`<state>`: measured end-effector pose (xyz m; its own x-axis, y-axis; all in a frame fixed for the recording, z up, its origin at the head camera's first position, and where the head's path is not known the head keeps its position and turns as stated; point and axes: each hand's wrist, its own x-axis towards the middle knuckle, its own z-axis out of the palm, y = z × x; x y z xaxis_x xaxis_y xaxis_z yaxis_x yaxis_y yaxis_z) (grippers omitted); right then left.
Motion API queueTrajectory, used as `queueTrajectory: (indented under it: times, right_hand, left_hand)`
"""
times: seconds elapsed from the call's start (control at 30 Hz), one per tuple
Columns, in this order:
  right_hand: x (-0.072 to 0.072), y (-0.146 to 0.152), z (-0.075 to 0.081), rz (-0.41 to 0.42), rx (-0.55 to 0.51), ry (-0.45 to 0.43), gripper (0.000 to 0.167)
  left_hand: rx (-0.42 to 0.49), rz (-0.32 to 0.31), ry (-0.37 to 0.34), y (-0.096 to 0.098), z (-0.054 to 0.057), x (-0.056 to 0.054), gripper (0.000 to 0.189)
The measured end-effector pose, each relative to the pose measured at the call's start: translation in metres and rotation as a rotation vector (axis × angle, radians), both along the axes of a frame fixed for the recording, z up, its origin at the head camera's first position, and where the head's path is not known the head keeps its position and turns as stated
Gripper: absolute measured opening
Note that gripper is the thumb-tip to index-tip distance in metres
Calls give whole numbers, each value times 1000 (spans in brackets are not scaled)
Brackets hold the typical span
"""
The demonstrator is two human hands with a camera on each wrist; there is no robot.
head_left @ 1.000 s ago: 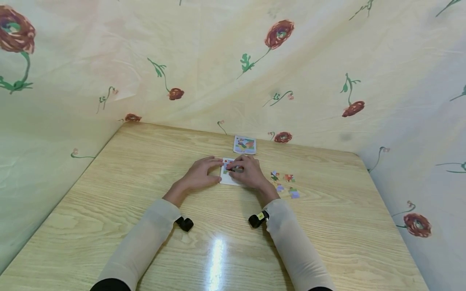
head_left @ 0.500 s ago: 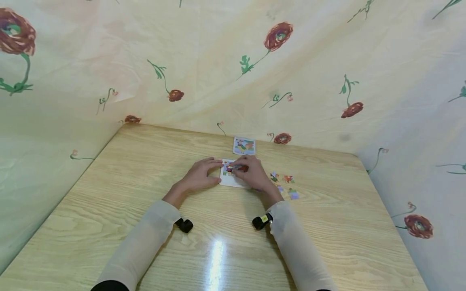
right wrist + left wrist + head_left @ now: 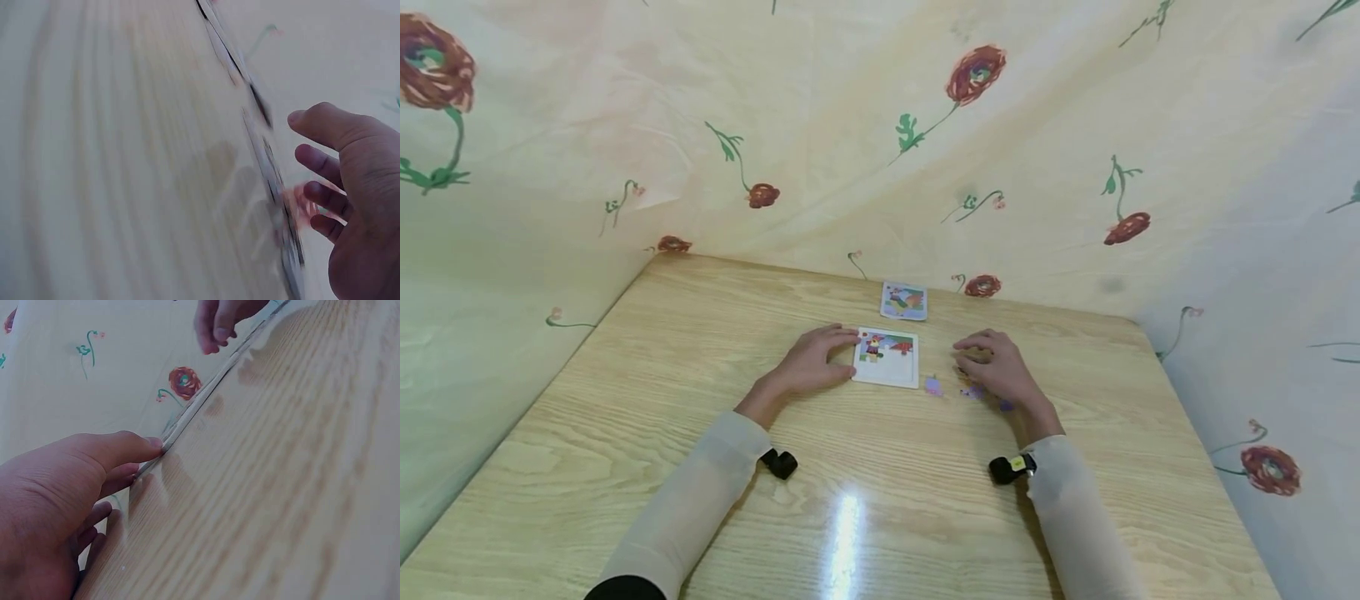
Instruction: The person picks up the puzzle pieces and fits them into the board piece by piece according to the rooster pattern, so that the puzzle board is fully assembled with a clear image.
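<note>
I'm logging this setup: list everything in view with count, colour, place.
Table: one, light brown, lower view.
Floral backdrop: count unclear, cream, behind and beside the table.
Puzzle board: one, white, mid-table.
Fitted pieces: count unclear, multicoloured, mostly in the board's upper part.
Picture card: one, multicoloured, behind the board.
Loose pieces: at least three, mostly purple, right of board.
Wrist cameras: two, black, one per wrist.
Sleeves: two, pale, on the forearms.
Left hand: one, bare, at board's left edge.
Right hand: one, bare, by loose pieces.

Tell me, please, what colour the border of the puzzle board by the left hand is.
The puzzle board's border is white, clearest in the head view.
</note>
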<state>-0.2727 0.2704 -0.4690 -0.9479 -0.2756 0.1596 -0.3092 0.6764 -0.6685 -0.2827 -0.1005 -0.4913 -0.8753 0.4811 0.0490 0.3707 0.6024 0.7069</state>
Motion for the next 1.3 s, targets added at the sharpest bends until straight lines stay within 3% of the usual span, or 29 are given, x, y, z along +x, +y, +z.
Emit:
queueTrajectory:
  times: [0.17, 0.37, 0.73, 1.3]
  right_hand:
    - [6, 23, -6, -32, 27, -24, 25]
    - [8, 35, -11, -12, 46, 0, 26]
    - [9, 37, -12, 13, 77, -2, 31]
    - [9, 34, -10, -17, 81, -14, 24]
  left_hand:
    - [-3, 9, -6, -2, -1, 1, 60]
    - [2, 3, -2, -2, -2, 0, 61]
    - [4, -5, -4, -1, 0, 0, 61]
    - [-6, -1, -11, 0, 0, 1, 61]
